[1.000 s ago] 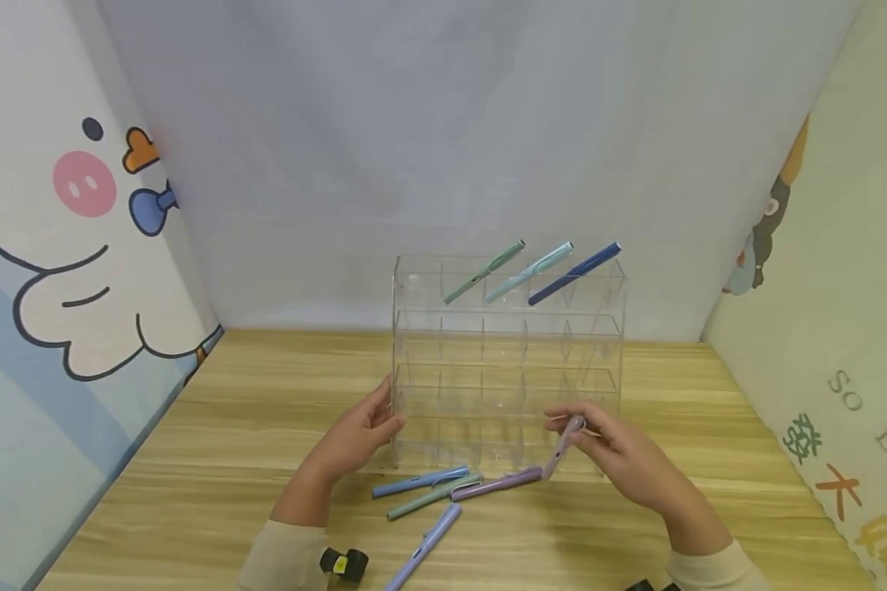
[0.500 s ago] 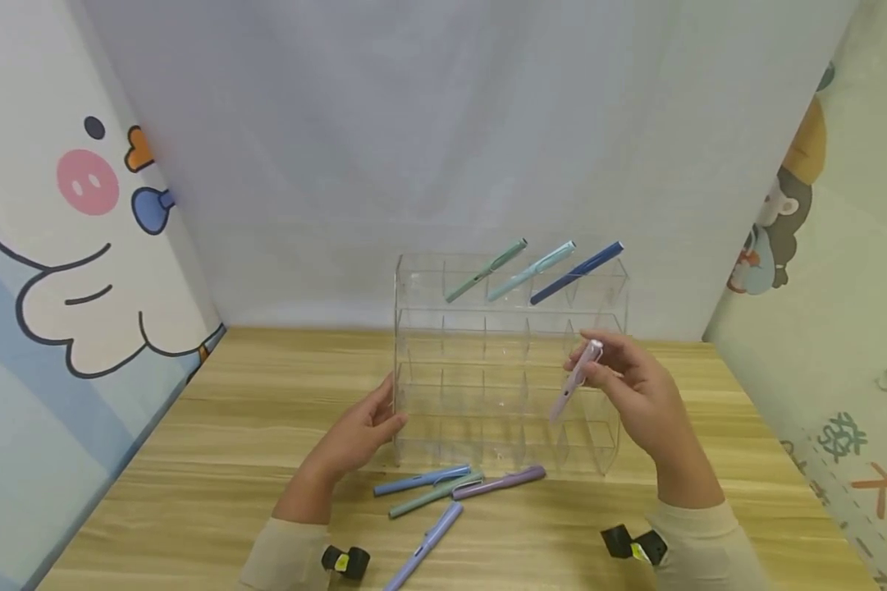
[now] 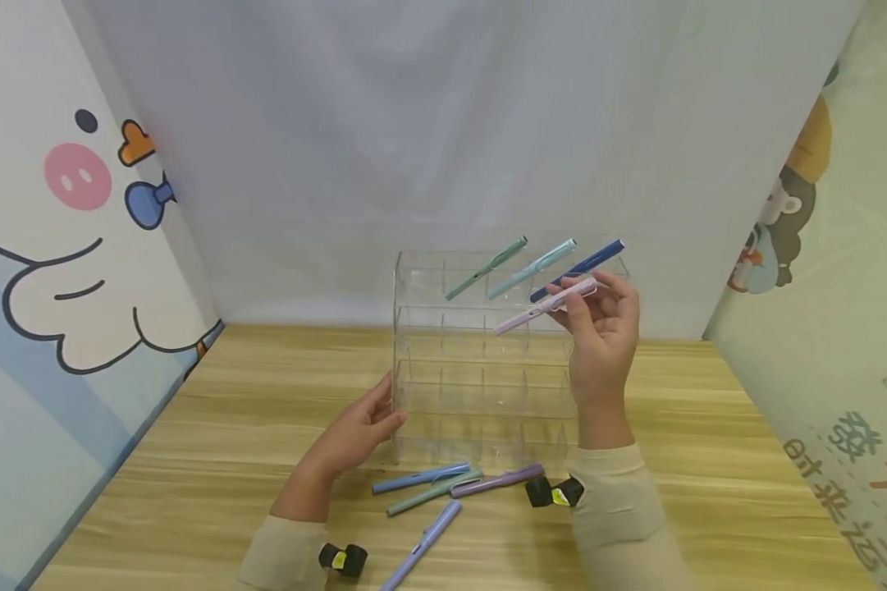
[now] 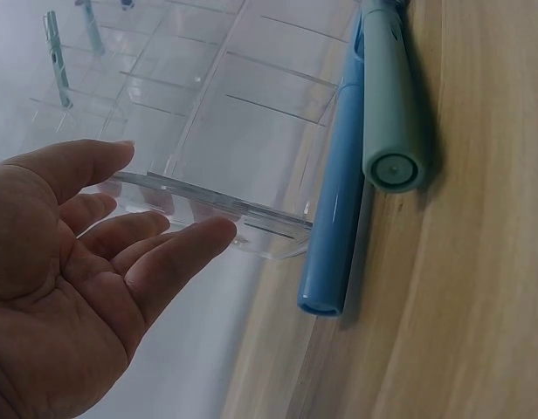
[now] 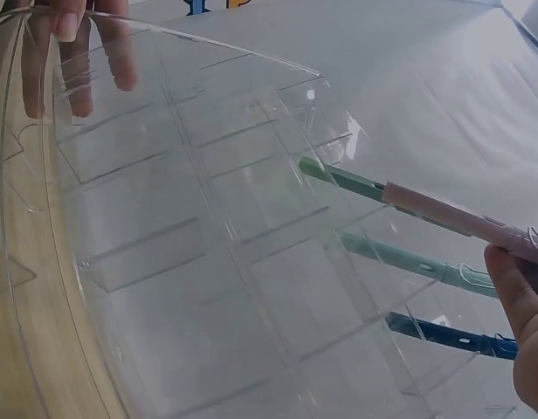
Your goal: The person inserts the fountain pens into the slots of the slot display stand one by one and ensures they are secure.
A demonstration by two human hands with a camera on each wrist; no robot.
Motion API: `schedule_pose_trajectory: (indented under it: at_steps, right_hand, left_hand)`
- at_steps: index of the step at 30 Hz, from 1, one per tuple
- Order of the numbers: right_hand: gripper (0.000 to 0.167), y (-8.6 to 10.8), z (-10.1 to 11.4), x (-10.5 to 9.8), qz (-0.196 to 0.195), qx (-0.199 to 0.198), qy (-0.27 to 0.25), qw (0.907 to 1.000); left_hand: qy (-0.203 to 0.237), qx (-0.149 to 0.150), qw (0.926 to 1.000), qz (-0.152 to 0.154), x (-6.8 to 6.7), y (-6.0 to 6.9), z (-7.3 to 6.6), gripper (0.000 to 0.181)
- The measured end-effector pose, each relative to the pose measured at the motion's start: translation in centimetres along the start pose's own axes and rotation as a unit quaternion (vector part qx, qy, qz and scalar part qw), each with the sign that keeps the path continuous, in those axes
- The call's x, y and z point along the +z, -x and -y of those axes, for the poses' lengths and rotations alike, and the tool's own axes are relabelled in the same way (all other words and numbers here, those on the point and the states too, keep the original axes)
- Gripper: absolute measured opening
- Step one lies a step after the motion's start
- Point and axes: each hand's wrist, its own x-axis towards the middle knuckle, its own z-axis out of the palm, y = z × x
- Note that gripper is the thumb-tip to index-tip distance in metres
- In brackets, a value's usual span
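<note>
My right hand (image 3: 601,328) pinches a pale pink pen (image 3: 535,310) by its capped end, tilted in front of the clear acrylic pen rack (image 3: 461,398). The same pale pink pen (image 5: 452,214) crosses the upper right of the right wrist view. My left hand (image 3: 362,427) holds the rack's left side edge, thumb in front and fingers behind. In the rack's top row lean a green pen (image 3: 487,269), a light aqua pen (image 3: 533,269) and a dark blue pen (image 3: 594,258). The right hand partly covers the rack's right side.
On the wooden table (image 3: 266,394) before the rack lie a blue pen (image 3: 421,478), a sage green pen (image 3: 432,494), a purple pen (image 3: 498,481) and a lavender pen (image 3: 422,546). A pale cloth (image 3: 450,148) hangs behind; printed panels flank both sides.
My right hand has lifted the pale pink pen from low by the rack's front up to its upper rows, swinging the pen towards level. The left hand keeps its place.
</note>
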Motion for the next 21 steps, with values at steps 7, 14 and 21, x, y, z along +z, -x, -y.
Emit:
schedule_pose_trajectory:
  at_steps: [7, 14, 21]
  right_hand:
    - [0.034, -0.2, -2.3, 1.5, 0.001, 0.004, 0.035, 0.9994]
    - [0.035, 0.1, -3.4, 1.5, 0.049, 0.049, 0.099, 0.9927]
    - [0.036, 0.5, -3.1, 1.6, 0.097, 0.056, 0.181, 0.9772]
  left_hand:
    - [-0.002, -0.002, 1.0000, 0.001, -0.2, 0.0, -0.1, 0.072]
    - [-0.004, -0.006, 1.0000, 0.000, -0.2, 0.3, -0.1, 0.071]
    - [-0.001, -0.006, 1.0000, 0.004, -0.5, 0.6, -0.1, 0.072]
